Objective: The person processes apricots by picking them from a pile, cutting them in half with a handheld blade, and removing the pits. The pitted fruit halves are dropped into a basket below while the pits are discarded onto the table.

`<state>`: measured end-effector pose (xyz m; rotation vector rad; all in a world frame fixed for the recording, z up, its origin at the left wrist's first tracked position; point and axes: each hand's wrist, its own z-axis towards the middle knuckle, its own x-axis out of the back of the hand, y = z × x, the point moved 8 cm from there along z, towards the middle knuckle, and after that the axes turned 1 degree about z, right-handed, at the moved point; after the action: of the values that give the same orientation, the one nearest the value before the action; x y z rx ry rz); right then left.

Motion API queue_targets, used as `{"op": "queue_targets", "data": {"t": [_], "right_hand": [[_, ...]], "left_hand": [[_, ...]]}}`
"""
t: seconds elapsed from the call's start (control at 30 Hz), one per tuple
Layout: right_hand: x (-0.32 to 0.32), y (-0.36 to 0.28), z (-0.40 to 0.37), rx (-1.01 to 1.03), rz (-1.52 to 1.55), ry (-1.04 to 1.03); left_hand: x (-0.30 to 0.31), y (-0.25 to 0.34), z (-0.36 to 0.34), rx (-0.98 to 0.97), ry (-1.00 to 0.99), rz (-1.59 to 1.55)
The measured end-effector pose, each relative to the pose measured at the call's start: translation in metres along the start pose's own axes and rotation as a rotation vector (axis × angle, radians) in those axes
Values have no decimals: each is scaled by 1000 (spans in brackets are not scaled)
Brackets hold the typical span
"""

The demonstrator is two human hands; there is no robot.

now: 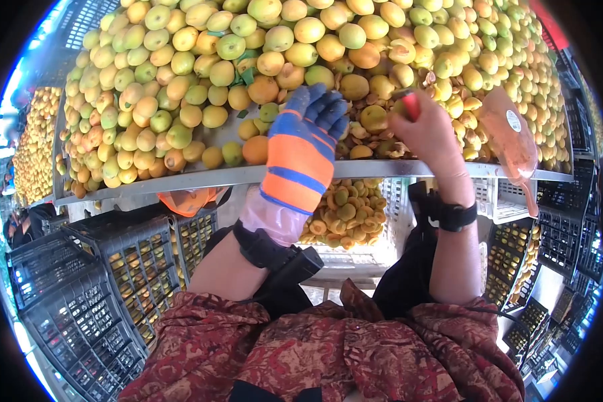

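Note:
A heap of yellow-green apricots (pixel 181 87) covers the metal-edged table (pixel 214 177) in front of me. My left hand (pixel 301 144), in an orange and blue glove, is raised over the table's near edge. Its fingers point away from me, slightly bent and apart, with nothing visible in them. In my bare right hand (pixel 432 130) is a small red-handled tool (pixel 411 105); its working end is blurred. Close to that hand lie a whole apricot (pixel 374 118) and scattered split apricot pieces (pixel 358 137). Below the edge, between my arms, halved apricots (pixel 345 214) fill a light-coloured crate (pixel 396 204).
An orange-brown plastic bag or glove (pixel 512 137) with a round label hangs over the table edge at right. Black crates (pixel 127 268) of fruit stand at lower left, and more dark crates (pixel 559 234) at right. Another fruit heap (pixel 37 147) is at far left.

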<state>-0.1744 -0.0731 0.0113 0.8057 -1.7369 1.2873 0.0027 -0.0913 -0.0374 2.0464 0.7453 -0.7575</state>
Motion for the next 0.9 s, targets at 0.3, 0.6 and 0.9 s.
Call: {"op": "queue_targets", "data": {"t": [0.3, 0.6, 0.9], "right_hand": [[20, -50, -32, 279, 778, 151], [42, -11, -28, 117, 1862, 317], [48, -4, -35, 47, 1830, 556]], "left_hand": [[-41, -60, -19, 377, -326, -281], [-27, -33, -26, -6, -134, 14], [-46, -64, -30, -14, -274, 11]]}}
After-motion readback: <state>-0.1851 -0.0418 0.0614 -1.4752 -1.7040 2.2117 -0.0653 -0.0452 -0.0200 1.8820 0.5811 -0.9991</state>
